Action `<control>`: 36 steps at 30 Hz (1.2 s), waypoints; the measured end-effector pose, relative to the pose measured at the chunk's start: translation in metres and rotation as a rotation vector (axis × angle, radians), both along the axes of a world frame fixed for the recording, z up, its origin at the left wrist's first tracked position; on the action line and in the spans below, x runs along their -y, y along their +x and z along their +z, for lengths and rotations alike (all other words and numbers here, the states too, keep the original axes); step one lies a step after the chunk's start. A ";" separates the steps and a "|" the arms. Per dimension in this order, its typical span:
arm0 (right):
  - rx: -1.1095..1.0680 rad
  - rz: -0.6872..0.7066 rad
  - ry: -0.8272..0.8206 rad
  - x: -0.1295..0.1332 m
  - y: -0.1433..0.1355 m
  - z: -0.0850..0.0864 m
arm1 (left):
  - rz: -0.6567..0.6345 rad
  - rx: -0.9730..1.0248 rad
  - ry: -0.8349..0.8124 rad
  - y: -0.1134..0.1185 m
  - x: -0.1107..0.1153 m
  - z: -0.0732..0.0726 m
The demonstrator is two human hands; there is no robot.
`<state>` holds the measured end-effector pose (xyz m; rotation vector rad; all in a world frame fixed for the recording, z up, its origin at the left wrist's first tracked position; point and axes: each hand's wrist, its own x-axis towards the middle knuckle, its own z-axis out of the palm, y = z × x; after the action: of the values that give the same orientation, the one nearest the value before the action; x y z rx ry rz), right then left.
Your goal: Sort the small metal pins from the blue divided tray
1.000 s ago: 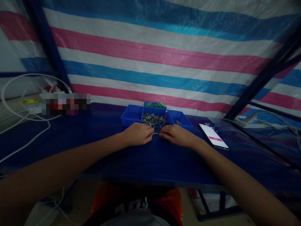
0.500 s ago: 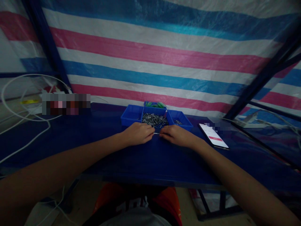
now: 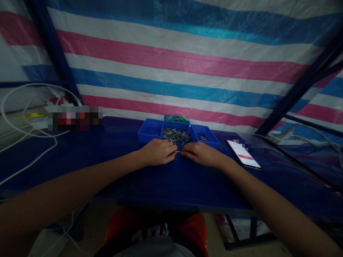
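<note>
My left hand (image 3: 159, 151) and my right hand (image 3: 199, 153) almost meet over the blue table. Between their pinched fingertips stretches a thin, shiny metal rod (image 3: 178, 151), each hand closed on one end; its exact kind is too small to make out. Just beyond the fingers lies a blue bin's heap of small metal rods (image 3: 177, 135). A blue bin (image 3: 150, 129) stands left of the heap, with little visible in it. To the right, another blue bin (image 3: 205, 134) holds a few metal pieces. Green items (image 3: 177, 119) fill the bin behind.
A phone (image 3: 243, 154) with a lit screen lies right of my right hand. White cables (image 3: 40, 162) loop over the table's left side. Striped sheeting (image 3: 174, 67) hangs behind the table, between dark blue metal posts (image 3: 292, 82).
My left hand has edged very slightly right, so the visible stretch of rod between the fingertips is a little shorter. Both hands keep their pinch.
</note>
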<state>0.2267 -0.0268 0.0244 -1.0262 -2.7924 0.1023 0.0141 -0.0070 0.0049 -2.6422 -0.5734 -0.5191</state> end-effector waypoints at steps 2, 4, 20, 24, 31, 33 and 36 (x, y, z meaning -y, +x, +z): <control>0.000 -0.007 -0.003 0.000 0.000 0.000 | 0.000 0.010 0.007 0.000 0.000 0.000; -0.001 -0.009 -0.007 0.000 0.001 0.000 | 0.002 0.022 0.015 0.000 0.000 0.000; 0.005 -0.007 0.011 0.002 -0.002 -0.003 | -0.106 0.033 0.075 -0.001 0.001 0.002; -0.007 -0.013 0.006 0.004 -0.002 -0.001 | -0.079 0.017 0.070 -0.001 0.000 0.002; -0.029 -0.009 0.063 0.006 -0.005 0.005 | 0.013 -0.056 -0.003 -0.001 -0.003 -0.002; -0.037 -0.003 0.076 0.007 -0.005 0.006 | 0.022 -0.066 -0.009 -0.001 -0.003 -0.002; -0.052 0.011 0.092 0.009 -0.005 0.006 | 0.035 -0.083 -0.012 -0.001 -0.002 -0.002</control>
<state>0.2215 -0.0361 0.0307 -0.9722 -2.7292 0.0018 0.0129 -0.0049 0.0029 -2.6456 -0.5982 -0.3953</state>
